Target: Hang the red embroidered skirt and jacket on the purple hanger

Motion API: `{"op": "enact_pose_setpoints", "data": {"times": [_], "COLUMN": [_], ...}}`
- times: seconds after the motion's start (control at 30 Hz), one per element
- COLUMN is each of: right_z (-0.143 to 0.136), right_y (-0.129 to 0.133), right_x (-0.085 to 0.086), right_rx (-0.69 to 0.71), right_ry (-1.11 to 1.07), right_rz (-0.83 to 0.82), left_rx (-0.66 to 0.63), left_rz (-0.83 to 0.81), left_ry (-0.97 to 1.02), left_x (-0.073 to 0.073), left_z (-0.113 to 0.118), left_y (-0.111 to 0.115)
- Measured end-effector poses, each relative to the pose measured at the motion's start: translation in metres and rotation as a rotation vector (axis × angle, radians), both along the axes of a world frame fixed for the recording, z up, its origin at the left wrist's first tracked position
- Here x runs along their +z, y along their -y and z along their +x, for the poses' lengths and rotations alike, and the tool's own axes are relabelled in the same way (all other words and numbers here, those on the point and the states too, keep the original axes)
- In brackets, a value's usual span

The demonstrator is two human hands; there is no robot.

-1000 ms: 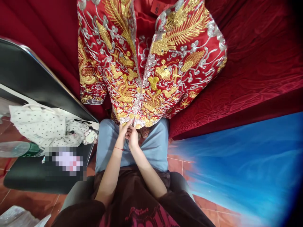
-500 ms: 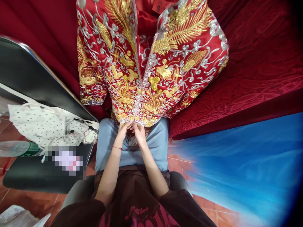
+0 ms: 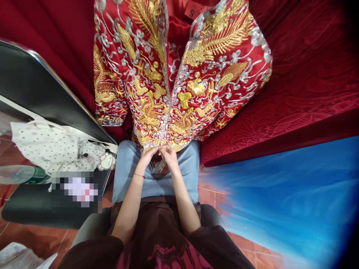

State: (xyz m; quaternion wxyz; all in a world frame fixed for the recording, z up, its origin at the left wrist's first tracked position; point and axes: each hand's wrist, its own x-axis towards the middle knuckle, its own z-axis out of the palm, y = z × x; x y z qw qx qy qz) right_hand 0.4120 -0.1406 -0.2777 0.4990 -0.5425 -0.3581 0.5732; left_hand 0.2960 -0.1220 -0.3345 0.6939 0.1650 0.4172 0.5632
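A red jacket [image 3: 185, 78] with gold and silver embroidery and beading lies spread in front of me, its lower edge over my lap. My left hand [image 3: 148, 156] pinches the bottom hem near the front opening, with thumb and fingers closed on the cloth. Right beside it, my right hand [image 3: 169, 156] has its fingertips pressed together at the same hem. Whatever sits between those fingertips is too small to make out. A tag [image 3: 192, 10] with the letter S shows inside the collar.
On the left, a black chair [image 3: 33, 209] bears a white spotted cloth bag [image 3: 47, 145] and a clear bottle [image 3: 22, 175] with a green label. Dark red fabric [image 3: 303, 67] hangs behind the jacket, and blue fabric [image 3: 294, 186] spreads at the right. Clear plastic [image 3: 22, 256] lies at lower left.
My right hand has shifted slightly right, its fingers more bent over the hem. The left hand stays at the hem. The jacket appears a little further right in view.
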Motion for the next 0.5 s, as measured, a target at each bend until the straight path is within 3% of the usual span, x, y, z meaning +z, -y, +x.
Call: {"op": "enact_pose_setpoints", "data": {"times": [0.27,0.5], "right_z": [-0.004,-0.002], "right_y": [0.001,0.0], "right_x": [-0.009,-0.01], "right_rx": [-0.046,0.107], "right_ry": [0.11,0.109], "right_rz": [-0.043,-0.069], "left_rx": [0.038,-0.048], "left_rz": [0.014,0.038], "left_ry": [0.003,0.021], "left_x": [-0.008,-0.02], "left_z": [0.004,0.001], "left_y": [0.001,0.001]}}
